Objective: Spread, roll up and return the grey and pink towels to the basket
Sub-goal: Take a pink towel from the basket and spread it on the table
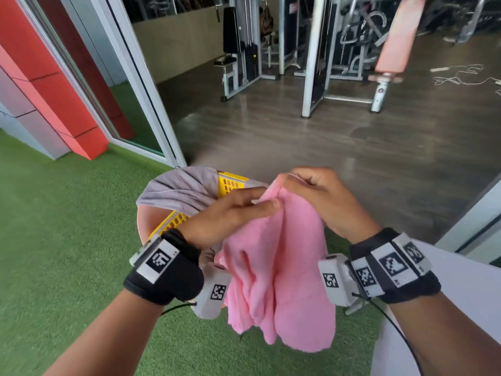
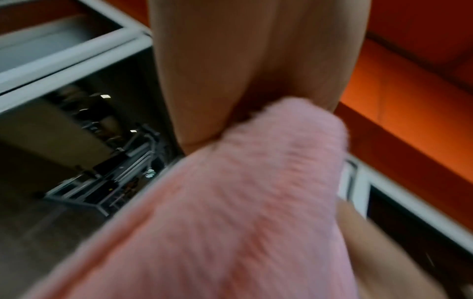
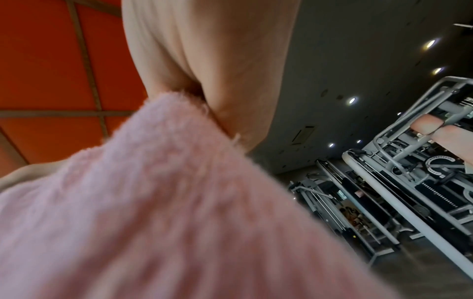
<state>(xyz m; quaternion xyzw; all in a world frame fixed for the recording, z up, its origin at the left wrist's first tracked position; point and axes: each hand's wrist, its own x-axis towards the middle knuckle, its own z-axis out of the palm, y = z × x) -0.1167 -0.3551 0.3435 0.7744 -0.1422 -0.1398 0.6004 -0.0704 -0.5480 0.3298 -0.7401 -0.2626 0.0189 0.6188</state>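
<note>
Pink towel [image 1: 282,267] hangs in the air between both hands, bunched in long vertical folds, its long axis running straight down from the grip toward the green turf [image 1: 54,240]. The top edge is gathered at one spot, above and just in front of the basket [image 1: 230,183].

Right hand [image 1: 322,196] has fingers curled over the top corner, pinching the cloth; the right wrist cam shows the pile tucked under a fingertip. Left hand [image 1: 230,213] reaches in from the left w/ index finger and thumb extended, closing on the same top edge just beside the right's pinch. The left wrist view is blurred, so prob. a light pinch, not a firm one.

Key relation: both grips sit nearly together at the top, w/ all the cloth below them. To spread it, I judge the hands must slide apart along that top edge, left going left, right going right, until the width opens. Neither hand is clearly nearer the free corners; they're hidden in the folds.

Grey towel [image 1: 179,191] lies draped over the basket's far-left rim, untouched, approx. behind the left hand. The yellow basket seems to sit on a round pink stool [image 1: 143,223]. Beyond: wood floor and gym machines [image 1: 244,50].
</note>
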